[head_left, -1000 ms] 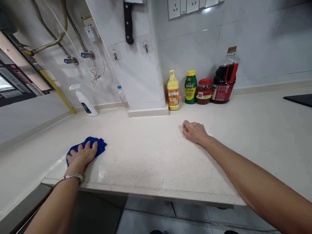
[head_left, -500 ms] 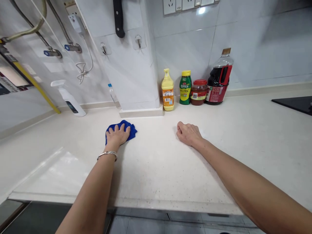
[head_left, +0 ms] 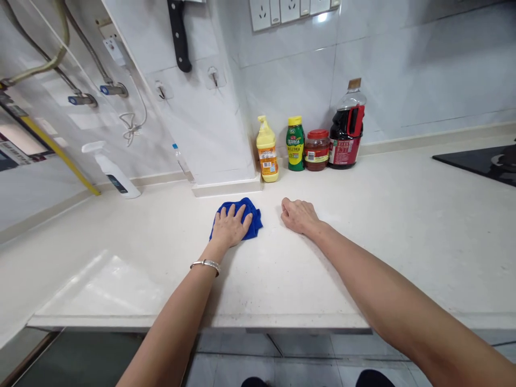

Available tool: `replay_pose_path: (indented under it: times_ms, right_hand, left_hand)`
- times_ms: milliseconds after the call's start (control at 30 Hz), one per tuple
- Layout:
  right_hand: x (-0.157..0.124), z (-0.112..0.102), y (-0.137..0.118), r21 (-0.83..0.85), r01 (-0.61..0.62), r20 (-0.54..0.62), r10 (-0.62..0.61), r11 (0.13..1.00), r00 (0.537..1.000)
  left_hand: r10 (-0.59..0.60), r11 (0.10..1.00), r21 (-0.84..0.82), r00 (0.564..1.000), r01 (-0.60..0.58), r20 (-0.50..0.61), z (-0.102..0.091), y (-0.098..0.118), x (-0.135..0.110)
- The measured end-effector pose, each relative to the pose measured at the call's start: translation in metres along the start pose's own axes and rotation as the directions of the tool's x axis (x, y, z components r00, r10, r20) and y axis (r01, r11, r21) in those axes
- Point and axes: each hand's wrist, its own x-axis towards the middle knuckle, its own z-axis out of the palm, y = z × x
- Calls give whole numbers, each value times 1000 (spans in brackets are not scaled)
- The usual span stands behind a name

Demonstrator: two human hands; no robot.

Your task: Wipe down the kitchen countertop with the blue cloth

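My left hand (head_left: 231,226) lies flat with its fingers spread, pressing on a crumpled blue cloth (head_left: 253,228) on the white countertop (head_left: 258,290). Part of the cloth is covered by the palm. A silver bangle (head_left: 205,265) circles the left wrist. To the right of the cloth, my right hand (head_left: 299,216) rests on the counter, closed in a loose fist, and nothing shows in it. Small dark specks dot the counter nearer the front edge.
Along the wall stand a yellow bottle (head_left: 267,150), a green bottle (head_left: 295,145), a red-lidded jar (head_left: 316,150) and a large dark-liquid bottle (head_left: 345,129). A white spray bottle (head_left: 113,172) leans at left. A black-handled knife (head_left: 179,37) hangs above; a black hob (head_left: 484,161) lies right.
My left hand has slid the blue cloth to the right, closer to my right hand. My right fist stays at about the same place on the counter; the view has shifted slightly.
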Motion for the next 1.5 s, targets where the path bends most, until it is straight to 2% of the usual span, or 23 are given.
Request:
replay_pose_path:
  times_ms: [233, 467, 667, 867, 967, 1100, 1200, 1333, 1400, 1500]
  right_hand:
    - [-2, -2, 4, 24, 48, 8, -48, 999, 999]
    - [-10, -3, 5, 57, 66, -1, -66, 996, 998]
    - [-15, -6, 4, 69, 70, 5, -70, 995, 998]
    - [-16, -8, 4, 81, 75, 4, -75, 994, 997]
    - [-16, -9, 4, 85, 75, 8, -76, 994, 997]
    - [-15, -9, 6, 89, 79, 6, -80, 993, 997]
    - [-13, -8, 8, 89, 76, 9, -77, 993, 997]
    - [-9, -7, 10, 87, 76, 16, -78, 993, 997]
    - [-8, -6, 11, 88, 75, 16, -77, 993, 997]
    - [-7, -6, 11, 99, 74, 9, -76, 992, 997]
  left_hand:
    - [93, 996, 11, 994, -93, -56, -1, 38, -39]
    - [150, 989, 27, 986, -148, -74, -3, 64, -74]
    - [164, 986, 18, 982, -163, -94, -7, 79, -97]
    - [183, 983, 9, 979, -183, -88, -6, 82, -114]
    - [191, 981, -20, 981, -192, -37, -11, 80, -115]
    - [230, 970, -95, 973, -226, 33, -27, 80, -103]
    - [239, 959, -146, 970, -243, -43, -31, 85, -92]
    - [228, 958, -124, 948, -259, -222, -20, 86, -87]
    - [234, 950, -158, 947, -271, -220, -12, 84, -88]
    - [250, 943, -193, 959, -273, -134, -6, 81, -89]
